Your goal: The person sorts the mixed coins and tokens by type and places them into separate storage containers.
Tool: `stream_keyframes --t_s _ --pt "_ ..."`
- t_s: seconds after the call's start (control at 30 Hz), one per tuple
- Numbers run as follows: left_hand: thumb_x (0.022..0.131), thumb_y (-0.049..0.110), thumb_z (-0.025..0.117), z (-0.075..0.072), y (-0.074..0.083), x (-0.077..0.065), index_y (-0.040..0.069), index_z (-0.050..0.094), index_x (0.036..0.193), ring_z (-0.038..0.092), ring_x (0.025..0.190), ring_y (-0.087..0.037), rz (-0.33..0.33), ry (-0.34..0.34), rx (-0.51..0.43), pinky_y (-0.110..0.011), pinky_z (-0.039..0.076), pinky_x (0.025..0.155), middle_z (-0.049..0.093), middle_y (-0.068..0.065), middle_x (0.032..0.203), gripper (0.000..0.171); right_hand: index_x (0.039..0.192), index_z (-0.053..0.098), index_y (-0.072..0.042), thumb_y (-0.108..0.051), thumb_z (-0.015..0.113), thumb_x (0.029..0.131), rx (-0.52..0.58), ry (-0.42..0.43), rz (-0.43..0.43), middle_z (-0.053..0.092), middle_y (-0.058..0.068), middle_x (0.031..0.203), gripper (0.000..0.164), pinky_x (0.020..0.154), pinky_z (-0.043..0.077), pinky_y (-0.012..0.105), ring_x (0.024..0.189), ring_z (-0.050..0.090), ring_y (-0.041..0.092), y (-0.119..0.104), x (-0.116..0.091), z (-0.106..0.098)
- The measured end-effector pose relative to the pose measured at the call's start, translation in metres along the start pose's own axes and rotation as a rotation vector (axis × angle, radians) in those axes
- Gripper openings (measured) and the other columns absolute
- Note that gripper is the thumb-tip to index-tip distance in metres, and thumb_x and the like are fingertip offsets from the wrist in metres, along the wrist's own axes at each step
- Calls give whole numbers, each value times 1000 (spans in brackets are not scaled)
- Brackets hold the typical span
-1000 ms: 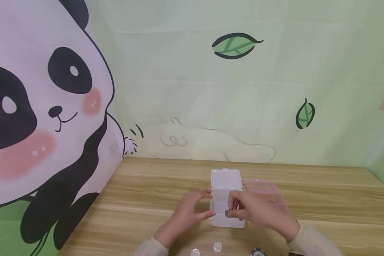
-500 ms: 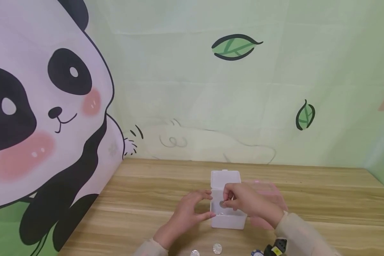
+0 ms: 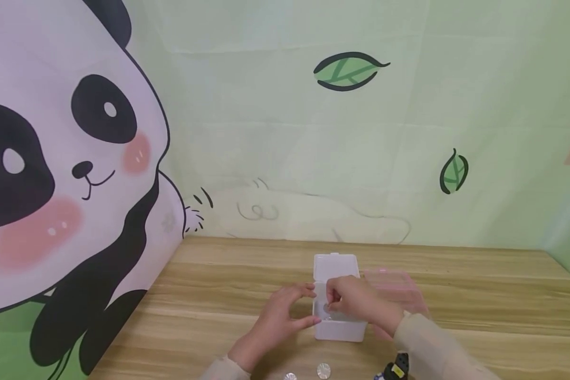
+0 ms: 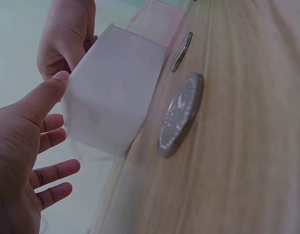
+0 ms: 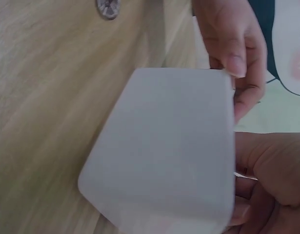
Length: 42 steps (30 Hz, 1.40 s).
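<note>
A white plastic box point(image 3: 339, 331) stands on the table with its hinged lid raised. My left hand point(image 3: 280, 311) rests at its left side, thumb on the near corner and fingers loosely straight. In the left wrist view two fingers of the left hand point(image 4: 23, 141) stick out away from the box. Over the open box my right hand point(image 3: 356, 298) pinches a silver coin point(image 3: 326, 307), partly covered by the fingertips. Another small shiny piece appears inside the box, too small to make out. In the right wrist view the box wall point(image 5: 164, 146) hides the fingertips of my right hand point(image 5: 281, 170).
Two silver coins lie near the table's front, one coin point(image 3: 323, 371) nearer the box. A translucent pink box point(image 3: 394, 287) stands right of the white one, partly behind my right arm. A black device with a yellow label point(image 3: 397, 370) sits by the right sleeve. A panda-printed cloth point(image 3: 285, 132) hangs behind.
My right hand, pinching the coin, has moved from the box's near right side leftward over its inside. The left hand has stayed at the box's left side.
</note>
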<state>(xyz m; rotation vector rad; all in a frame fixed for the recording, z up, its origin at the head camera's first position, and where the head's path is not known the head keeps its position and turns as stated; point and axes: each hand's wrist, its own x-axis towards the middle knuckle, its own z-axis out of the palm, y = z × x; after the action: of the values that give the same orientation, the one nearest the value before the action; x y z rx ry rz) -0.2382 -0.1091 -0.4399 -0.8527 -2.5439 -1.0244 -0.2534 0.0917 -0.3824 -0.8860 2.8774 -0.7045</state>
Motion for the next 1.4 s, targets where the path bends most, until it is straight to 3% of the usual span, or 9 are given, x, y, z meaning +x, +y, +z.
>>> stream_keyframes --t_s 0.23,0.8,1.4 --pt "79 33 77 3 -1 -2 15 64 113 56 122 -22 14 6 10 -47 43 103 63 0 131 40 68 54 -13 -7 76 78 -86 -16 23 47 -8 59 25 51 32 19 57 42 8 -1 1 9" --pt "78 31 78 6 -1 -3 13 65 113 57 120 -22 47 20 -5 -44 45 101 63 -1 130 41 67 55 -14 -10 79 75 -221 -15 110 53 -5 61 25 52 38 28 58 47 12 3 5 22" --pt "77 30 78 4 -2 -1 14 64 112 58 120 -21 58 38 8 -44 45 101 63 -1 129 41 68 56 -11 -11 77 75 -285 26 76 56 -2 61 22 51 42 32 56 49 14 6 7 24"
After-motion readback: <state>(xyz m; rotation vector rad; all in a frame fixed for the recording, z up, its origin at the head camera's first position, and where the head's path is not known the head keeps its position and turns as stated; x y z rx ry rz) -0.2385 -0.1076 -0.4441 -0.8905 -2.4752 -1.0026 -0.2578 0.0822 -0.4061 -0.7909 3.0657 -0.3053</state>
